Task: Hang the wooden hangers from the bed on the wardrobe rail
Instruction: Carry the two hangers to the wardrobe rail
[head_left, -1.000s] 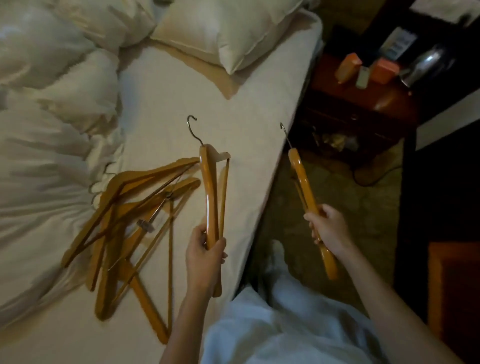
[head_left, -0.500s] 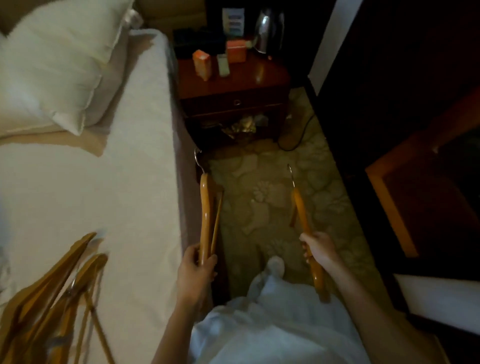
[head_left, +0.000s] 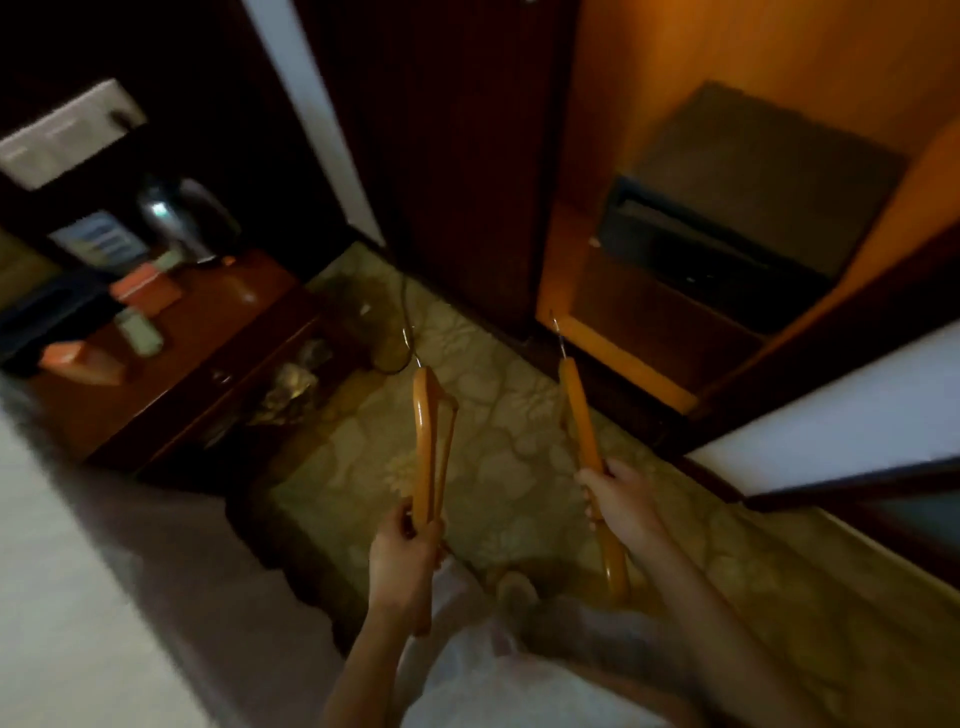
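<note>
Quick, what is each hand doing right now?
Left hand: grips a wooden hanger.
Right hand: grips another wooden hanger.

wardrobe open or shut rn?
Open: the wardrobe interior is lit and exposed, with a dark box visible inside.

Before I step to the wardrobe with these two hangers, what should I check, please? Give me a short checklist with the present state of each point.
1. Grip of the left hand round the left hanger, at its lower end: ok.
2. Grip of the right hand round the right hanger: ok.
3. Both hangers point hook-first, away from you: ok.
4. The wardrobe stands open ahead: ok.
5. Rail free for two hangers: cannot tell, it is out of view.
6. The carpet toward the wardrobe is free of obstacles: ok; the cable lies to the left.
</note>
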